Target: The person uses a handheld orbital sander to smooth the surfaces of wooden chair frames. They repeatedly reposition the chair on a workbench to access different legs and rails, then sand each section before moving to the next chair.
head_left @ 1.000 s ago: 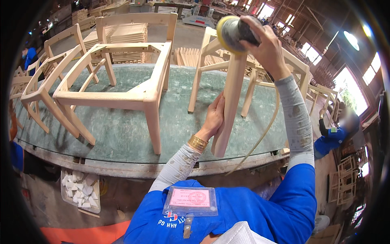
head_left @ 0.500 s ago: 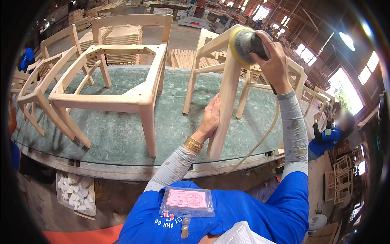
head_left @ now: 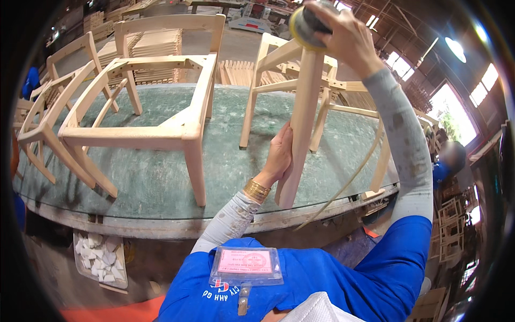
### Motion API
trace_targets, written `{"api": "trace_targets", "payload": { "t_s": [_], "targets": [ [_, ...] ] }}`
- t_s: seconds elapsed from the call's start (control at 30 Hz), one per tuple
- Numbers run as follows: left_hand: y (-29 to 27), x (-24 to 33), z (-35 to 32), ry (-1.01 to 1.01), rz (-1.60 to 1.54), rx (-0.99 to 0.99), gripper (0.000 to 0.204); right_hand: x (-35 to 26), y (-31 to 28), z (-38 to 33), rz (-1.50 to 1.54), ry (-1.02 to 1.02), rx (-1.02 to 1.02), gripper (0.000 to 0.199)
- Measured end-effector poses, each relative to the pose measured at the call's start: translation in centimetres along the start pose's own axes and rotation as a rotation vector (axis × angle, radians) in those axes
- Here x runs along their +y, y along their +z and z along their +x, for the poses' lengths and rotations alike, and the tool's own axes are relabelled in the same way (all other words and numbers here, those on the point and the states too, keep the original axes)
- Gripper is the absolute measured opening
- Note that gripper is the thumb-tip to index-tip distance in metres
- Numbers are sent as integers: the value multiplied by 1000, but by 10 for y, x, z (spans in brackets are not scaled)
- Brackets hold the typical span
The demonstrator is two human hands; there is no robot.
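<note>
A pale wooden chair frame (head_left: 306, 115) stands on the green worktop, its near leg rising in front of me. My left hand (head_left: 279, 153) is closed against the left side of that leg, some fingers hidden behind it. High up, my right hand (head_left: 350, 37) grips a round power sander (head_left: 308, 29) with a yellow-edged pad. The sander sits at the upper end of the leg, its pad touching the wood at the top corner. A thin tan hose (head_left: 348, 185) runs down across the worktop below my right arm.
Another chair frame without a seat (head_left: 129, 137) stands on the green worktop (head_left: 161, 177) to the left, with more frames behind. A bin of white scraps (head_left: 102, 257) is below the edge. Stacked slats (head_left: 155, 53) lie beyond. A person (head_left: 450, 158) is at the far right.
My right hand and the sander have moved up and slightly left, toward the top corner of the chair frame. My left hand stays on the leg.
</note>
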State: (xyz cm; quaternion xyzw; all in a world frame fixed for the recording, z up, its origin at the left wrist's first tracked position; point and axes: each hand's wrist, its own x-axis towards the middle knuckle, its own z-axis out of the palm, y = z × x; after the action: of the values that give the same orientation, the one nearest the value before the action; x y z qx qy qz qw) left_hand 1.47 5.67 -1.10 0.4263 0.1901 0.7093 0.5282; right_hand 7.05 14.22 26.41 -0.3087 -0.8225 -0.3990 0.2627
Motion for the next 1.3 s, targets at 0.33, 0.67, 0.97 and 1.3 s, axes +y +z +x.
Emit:
{"api": "trace_targets", "payload": {
  "t_s": [0.33,0.67,0.97,1.3],
  "targets": [
    [4,-7,5,43,-62,8,44,50,-31,-54,249,74,331,67],
    [-1,-14,3,39,-7,-18,44,8,-2,-80,351,240,66,71],
    [-2,1,-3,11,-33,-10,46,-9,-25,-105,419,-9,-42,70],
    [0,-10,-17,83,-28,-16,45,6,-24,17,-107,-71,-117,62]
  ]
}}
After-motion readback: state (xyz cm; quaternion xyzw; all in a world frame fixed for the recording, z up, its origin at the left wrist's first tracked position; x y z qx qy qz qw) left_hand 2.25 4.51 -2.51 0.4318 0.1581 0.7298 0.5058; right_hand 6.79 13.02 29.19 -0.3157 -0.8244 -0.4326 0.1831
